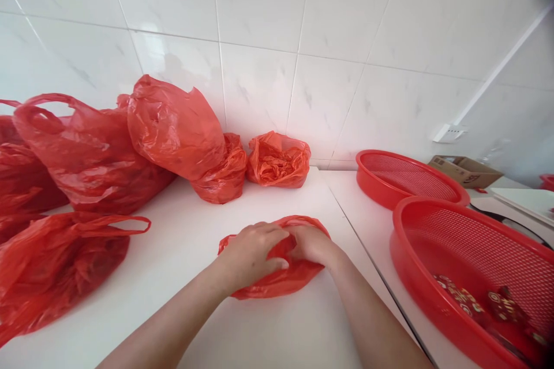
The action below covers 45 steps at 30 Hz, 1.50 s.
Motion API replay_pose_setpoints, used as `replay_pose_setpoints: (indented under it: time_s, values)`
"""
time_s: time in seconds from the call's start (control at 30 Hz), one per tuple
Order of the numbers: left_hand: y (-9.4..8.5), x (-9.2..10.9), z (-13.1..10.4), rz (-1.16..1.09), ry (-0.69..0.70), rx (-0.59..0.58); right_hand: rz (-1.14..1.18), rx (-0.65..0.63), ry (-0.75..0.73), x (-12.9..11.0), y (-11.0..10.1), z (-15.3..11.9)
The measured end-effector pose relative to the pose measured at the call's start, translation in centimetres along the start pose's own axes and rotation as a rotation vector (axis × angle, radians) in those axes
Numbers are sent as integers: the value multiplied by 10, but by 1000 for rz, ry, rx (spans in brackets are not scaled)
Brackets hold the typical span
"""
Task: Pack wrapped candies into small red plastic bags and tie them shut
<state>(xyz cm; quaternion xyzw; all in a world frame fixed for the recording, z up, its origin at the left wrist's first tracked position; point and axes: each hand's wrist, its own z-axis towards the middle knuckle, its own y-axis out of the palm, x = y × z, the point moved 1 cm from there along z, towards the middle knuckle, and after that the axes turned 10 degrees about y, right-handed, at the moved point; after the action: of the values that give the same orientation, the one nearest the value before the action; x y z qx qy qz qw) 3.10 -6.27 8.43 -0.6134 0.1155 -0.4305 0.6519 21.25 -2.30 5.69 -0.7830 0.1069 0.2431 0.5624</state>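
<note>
The red plastic bag (294, 278) is laid on the white tabletop (182, 248) at twelve o'clock, its long axis set roughly along a nine-to-three line. Its left part is covered by the left hand (253, 251), placed palm down at nine o'clock, with the thumb held apart from the fingers; whether any film is pinched cannot be told. The right hand (309, 242) is set at about two o'clock, its fingers hidden among the folds, so its grip cannot be told either. The bag is touched by both hands, and neither is clearly nearer. From the bag, a crumpled red bag (277, 168) is seen at twelve o'clock, and a red mesh basket (415, 265) at about three, apart from the right hand
</note>
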Motion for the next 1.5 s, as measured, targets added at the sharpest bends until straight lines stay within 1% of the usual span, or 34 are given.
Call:
replay_pose_setpoints:
  time_s: [0.03,0.13,0.17,0.23,0.27,0.33,0.43,0.5,0.53,0.6,0.67,0.77,0.83,0.87,0.93,1.0,1.07,1.1,1.13,1.17,1.23,1.27,1.33,1.37,1.43,1.5]
  values:
    - [4,-6,3,21,-22,-39,-16,-17,-30,0,1,-2]
    - [15,-30,5,112,-135,-93,-33,-58,-103,5,-1,-8]
    - [17,-37,4,138,-152,-109,-21,-61,-113,7,-2,-9]
    - [18,-47,1,177,-143,-116,36,-59,-110,11,-6,-11]
    - [16,-49,-1,193,-114,-107,77,-53,-95,13,-8,-12]
    - [12,-44,-4,233,-22,-52,150,-26,-43,14,-10,-11]
    - [6,-27,-7,279,135,55,208,96,-17,11,-8,-9]
    - [7,-17,-10,257,212,70,193,175,-15,9,-4,-6]
    - [9,-14,-11,238,230,59,176,192,-6,8,-2,-4]
    - [15,-15,-14,212,202,30,133,185,34,9,4,1]
    - [20,-23,-18,205,129,4,119,167,76,13,7,6]
    - [24,-37,-25,184,76,-12,208,118,118,21,8,11]
    - [22,-43,-28,168,87,34,331,44,126,26,7,13]
    - [21,-44,-30,173,99,77,406,13,127,28,6,14]
    - [17,-44,-31,214,108,199,567,-1,111,29,4,16]
    - [13,-44,-32,268,60,344,700,28,89,29,3,17]
    - [12,-46,-32,268,-58,481,753,62,84,28,1,17]
    - [12,-49,-32,223,-142,535,745,78,89,27,1,16]
    - [12,-53,-32,141,-240,565,715,91,95,26,0,15]
    - [13,-57,-32,26,-344,570,671,104,96,24,-1,14]
    - [17,-64,-32,-246,-522,518,541,141,87,19,-2,9]
    - [19,-67,-32,-377,-574,478,467,164,74,15,-2,6]
    - [23,-68,-31,-592,-605,444,309,190,51,6,1,1]
    - [24,-67,-30,-688,-596,458,230,183,39,1,3,-2]
    - [25,-62,-28,-862,-566,532,107,132,-12,-9,9,-6]
    - [25,-58,-27,-978,-543,630,46,86,-76,-16,14,-8]
